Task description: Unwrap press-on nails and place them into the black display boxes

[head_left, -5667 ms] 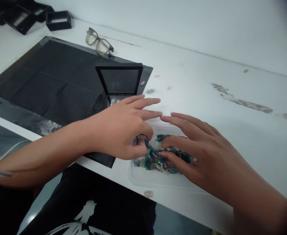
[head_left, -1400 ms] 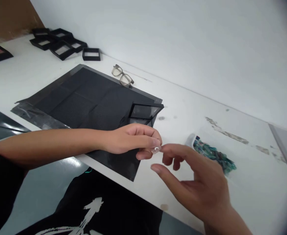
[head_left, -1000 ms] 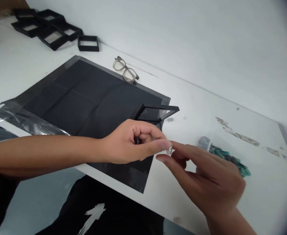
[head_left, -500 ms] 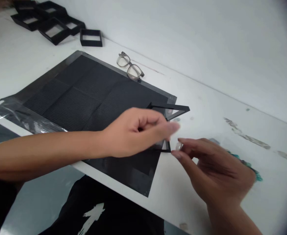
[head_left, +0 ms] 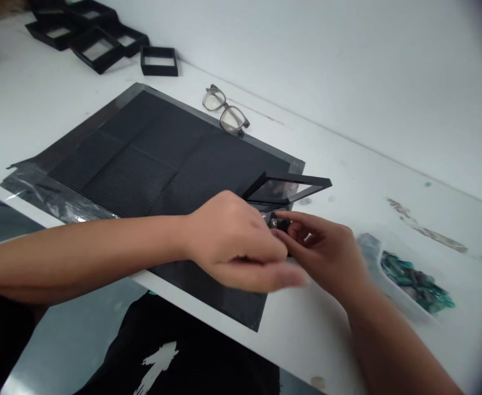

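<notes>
An opened black display frame with a clear film window stands at the black sheet's right end, its upper half tilted up. My left hand is over its lower half, fingers curled and thumb stretched out to the right; what they hold, if anything, is hidden. With thumb and forefinger pinched together, my right hand reaches into the opened frame from the right. A small shiny clear piece shows at its fingertips, partly hidden and blurred.
Beneath the frame lies a black ribbed sheet with clear plastic edges. Glasses rest at its far edge. Several black frames stand at the back left. Right of my right hand is a clear tray of small green packets.
My right hand has moved left, bringing the small clear piece into the opened frame. My left hand has turned and dropped slightly, its thumb lower. The tray of green packets has come into fuller view.
</notes>
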The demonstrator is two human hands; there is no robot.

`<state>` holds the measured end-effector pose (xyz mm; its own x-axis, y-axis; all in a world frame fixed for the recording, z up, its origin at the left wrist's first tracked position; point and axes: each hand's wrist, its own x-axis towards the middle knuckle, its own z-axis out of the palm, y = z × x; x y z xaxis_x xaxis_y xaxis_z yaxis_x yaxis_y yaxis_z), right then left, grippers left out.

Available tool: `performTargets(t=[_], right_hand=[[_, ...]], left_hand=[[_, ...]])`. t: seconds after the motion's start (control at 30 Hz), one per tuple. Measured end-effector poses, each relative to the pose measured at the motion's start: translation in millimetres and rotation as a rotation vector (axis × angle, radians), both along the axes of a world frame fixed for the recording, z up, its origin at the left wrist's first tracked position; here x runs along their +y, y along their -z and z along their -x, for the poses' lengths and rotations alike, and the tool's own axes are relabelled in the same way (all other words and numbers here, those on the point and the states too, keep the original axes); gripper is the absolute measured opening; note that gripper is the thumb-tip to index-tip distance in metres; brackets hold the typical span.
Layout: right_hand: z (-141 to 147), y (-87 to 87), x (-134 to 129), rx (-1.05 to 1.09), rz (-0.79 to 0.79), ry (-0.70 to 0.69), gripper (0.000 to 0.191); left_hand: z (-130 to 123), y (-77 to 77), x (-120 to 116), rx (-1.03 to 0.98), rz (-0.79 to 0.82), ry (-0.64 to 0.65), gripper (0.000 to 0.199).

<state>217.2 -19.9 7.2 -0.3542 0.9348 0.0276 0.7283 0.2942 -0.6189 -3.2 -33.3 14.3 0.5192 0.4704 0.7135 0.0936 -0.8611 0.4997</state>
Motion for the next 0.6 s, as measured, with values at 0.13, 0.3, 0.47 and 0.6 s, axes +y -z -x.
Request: performTargets(t=[0.13,0.3,0.47,0.6], right_hand=[[0,4.8,-3,-0.016,-0.034,0.021,0.025],[5,11.1,-3,-0.122,-0.18,0.029,0.023],[8,16.6,-2,-0.116,-0.257,0.014,0.024],[9,3.2,-12,-0.095,-0.33,0.033,0.023]], left_hand=[[-3,10.5,-4,0.239,-0.079,0.138,0.055],[-5,12.7,-10,0.461,-0.05,0.205,0.042],[-6,14.1,-12,0.569,-0.033,0.249,0.036],[-6,12.9,-10,0.565,-0.078,0.22,0.036]])
